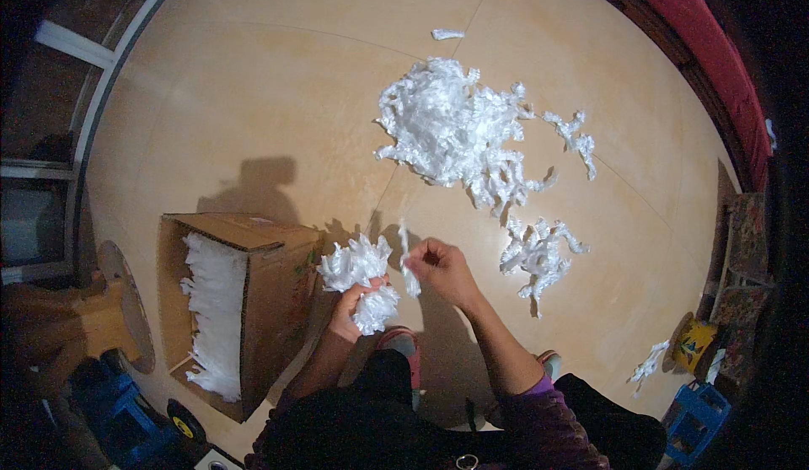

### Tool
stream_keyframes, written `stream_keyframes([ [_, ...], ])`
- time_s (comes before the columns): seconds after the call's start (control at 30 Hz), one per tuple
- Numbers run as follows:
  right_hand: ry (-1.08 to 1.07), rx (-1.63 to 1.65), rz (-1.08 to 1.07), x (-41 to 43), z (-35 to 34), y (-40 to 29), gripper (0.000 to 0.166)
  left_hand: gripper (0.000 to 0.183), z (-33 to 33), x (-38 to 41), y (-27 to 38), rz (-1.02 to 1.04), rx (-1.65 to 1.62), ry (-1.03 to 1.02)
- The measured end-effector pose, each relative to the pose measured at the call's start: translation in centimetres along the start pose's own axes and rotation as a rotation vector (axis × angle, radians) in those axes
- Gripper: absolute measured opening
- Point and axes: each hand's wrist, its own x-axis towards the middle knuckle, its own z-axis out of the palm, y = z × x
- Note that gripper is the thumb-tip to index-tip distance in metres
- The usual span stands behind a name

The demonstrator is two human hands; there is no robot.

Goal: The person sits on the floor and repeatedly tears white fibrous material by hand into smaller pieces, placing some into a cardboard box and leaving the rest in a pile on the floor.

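My left hand (354,305) is closed around the middle of a bunch of white, shiny, ruffled strips (357,264), which fan out above and below the fist. Just to its right, my right hand (442,267) pinches a single white strip (409,274) that hangs between the two hands. Beyond them on the floor lies a large pile of similar white strips (449,122), with a smaller heap (537,255) nearer on the right. To the left, a cardboard box (281,318) lies with its opening facing left, packed with white material (218,318). The exact material of the strips cannot be told.
Loose white strips lie at the far side (447,34), right (575,138) and lower right (650,362). A yellow container (694,343) and a blue plastic object (698,422) stand lower right. A blue wheeled object (129,413) is lower left. A red cloth (714,59) edges the upper right.
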Motion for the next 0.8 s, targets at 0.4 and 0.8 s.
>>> stream_keyframes([
  [0.4, 0.076, -0.615, -0.515, -3.9, 1.8, -3.7, 0.015, 0.036, 0.4, -0.9, -0.8, -0.154, 0.185, -0.052],
  [0.8, -0.142, -0.096, -0.19, -5.6, 3.1, -11.8, 0.069, 0.063, 6.3, -2.9, 0.6, 0.061, 0.713, -0.273],
])
